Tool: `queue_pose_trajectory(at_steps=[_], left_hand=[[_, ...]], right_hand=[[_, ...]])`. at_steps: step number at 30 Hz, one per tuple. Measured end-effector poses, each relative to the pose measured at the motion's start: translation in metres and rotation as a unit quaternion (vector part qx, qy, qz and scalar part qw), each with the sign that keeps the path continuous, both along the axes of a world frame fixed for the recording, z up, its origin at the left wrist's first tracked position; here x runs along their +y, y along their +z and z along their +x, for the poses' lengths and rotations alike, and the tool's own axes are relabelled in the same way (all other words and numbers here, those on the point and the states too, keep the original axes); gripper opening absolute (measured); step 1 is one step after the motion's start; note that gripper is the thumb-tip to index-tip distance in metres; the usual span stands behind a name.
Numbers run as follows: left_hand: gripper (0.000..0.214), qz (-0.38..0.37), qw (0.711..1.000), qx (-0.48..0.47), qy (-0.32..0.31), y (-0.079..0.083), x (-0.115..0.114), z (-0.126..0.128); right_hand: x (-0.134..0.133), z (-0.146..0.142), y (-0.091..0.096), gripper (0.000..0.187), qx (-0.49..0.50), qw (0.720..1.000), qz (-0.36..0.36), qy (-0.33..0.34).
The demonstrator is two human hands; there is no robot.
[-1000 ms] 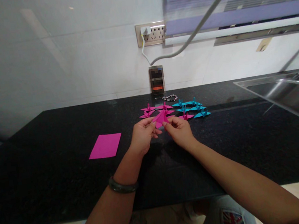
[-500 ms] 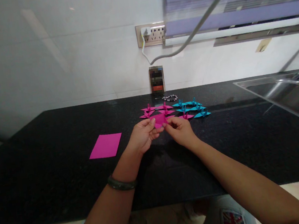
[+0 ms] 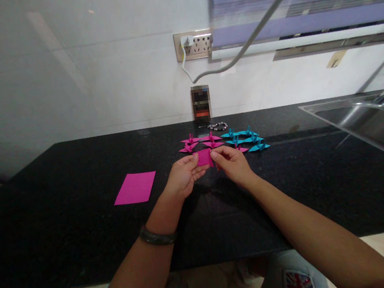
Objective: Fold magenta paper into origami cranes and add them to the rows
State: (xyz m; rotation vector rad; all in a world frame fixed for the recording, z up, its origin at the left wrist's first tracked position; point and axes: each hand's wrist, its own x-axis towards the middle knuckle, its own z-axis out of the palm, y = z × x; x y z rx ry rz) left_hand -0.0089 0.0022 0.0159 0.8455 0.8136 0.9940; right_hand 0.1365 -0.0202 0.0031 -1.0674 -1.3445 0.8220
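Observation:
A small folded piece of pink origami paper (image 3: pixel 204 158) is held up between my hands above the black countertop. My left hand (image 3: pixel 183 176) grips its left side, thumb on top and fingers beneath. The thumb and fingertips of my right hand (image 3: pixel 231 162) pinch its right edge. Just behind the paper stand several folded pink paper cranes (image 3: pixel 211 136), partly hidden by my hands. Several blue paper cranes (image 3: pixel 249 131) stand to their right. To the left of my left hand lies a flat pink paper sheet (image 3: pixel 135 188).
A propped phone-like object (image 3: pixel 201 104), blurred out, leans on the wall, with a beaded bracelet (image 3: pixel 218 126) in front. A metal sink (image 3: pixel 379 114) is set into the countertop (image 3: pixel 66 236) at the right. A grey cable (image 3: pixel 255 31) crosses before the socket panel (image 3: pixel 200 44).
The pink paper between my hands now looks flatter and more squarely folded. My right fingertips have shifted up along its right edge. My left hand stays nearly in place.

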Motion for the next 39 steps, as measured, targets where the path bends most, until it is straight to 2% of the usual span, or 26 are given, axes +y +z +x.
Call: queue_pose_trajectory(at_steps=[11,18,27,34,39], left_hand=[[0.013,0.004,1.0,0.026,-0.002,-0.0008,-0.0011,-0.0008],[0.014,0.019,0.999,0.043,-0.002,0.0002,-0.0015,-0.0006],[0.014,0.016,0.999,0.048,-0.006,0.0006,-0.0001,-0.0026],[0.015,0.015,0.998,0.055,-0.008,0.002,-0.0004,-0.0029],[0.016,0.033,0.996,0.083,-0.005,0.0008,-0.0007,-0.0024]], right_hand=[[-0.0028,0.0017,0.0017,0.026,-0.047,0.998,0.02,0.022],[-0.0003,0.0035,-0.0015,0.021,-0.099,0.994,0.052,-0.013],[-0.001,0.0053,-0.0002,0.022,-0.116,0.99,0.073,0.018],[-0.0016,0.0055,0.0003,0.02,-0.14,0.987,0.074,0.009],[-0.0033,0.0044,0.0012,0.025,-0.105,0.993,0.046,0.012]])
